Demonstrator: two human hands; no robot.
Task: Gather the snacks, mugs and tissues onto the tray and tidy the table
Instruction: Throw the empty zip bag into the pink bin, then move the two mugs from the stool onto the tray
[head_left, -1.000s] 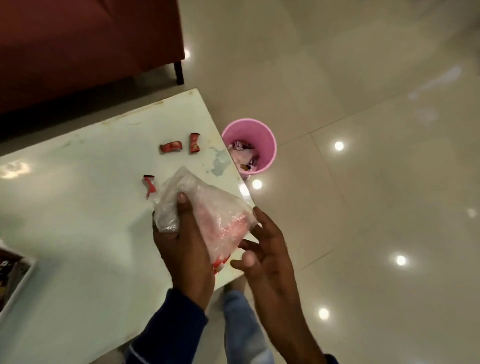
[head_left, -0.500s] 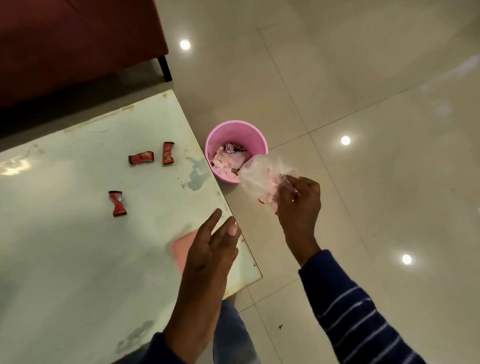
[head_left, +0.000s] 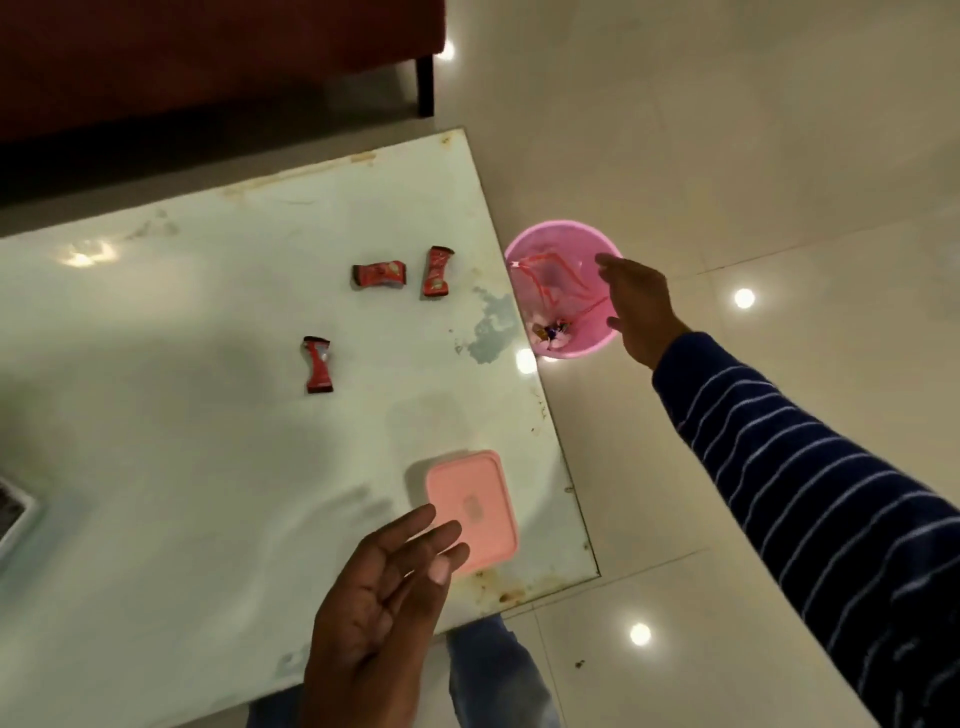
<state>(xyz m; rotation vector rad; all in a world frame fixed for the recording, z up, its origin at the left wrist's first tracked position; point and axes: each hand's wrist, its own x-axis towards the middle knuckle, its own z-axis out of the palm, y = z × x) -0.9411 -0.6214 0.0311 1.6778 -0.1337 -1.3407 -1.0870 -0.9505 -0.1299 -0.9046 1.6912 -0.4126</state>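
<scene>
Three red snack wrappers lie on the pale table: one and another near the right edge, a third closer to me. A pink lid lies flat by the table's near right corner. My left hand hovers over the table beside the lid, fingers straight, holding nothing. My right hand reaches over the pink bin on the floor, fingers relaxed and empty. A clear plastic bag with red print lies inside the bin on other wrappers.
A white tray's corner shows at the left edge of the table. A dark red sofa with a black leg stands behind the table. Glossy floor tiles spread to the right, around the bin.
My right hand carried the plastic bag from the table over to the bin and let it go; the bag now lies in the bin. My left hand released the bag and stays over the table.
</scene>
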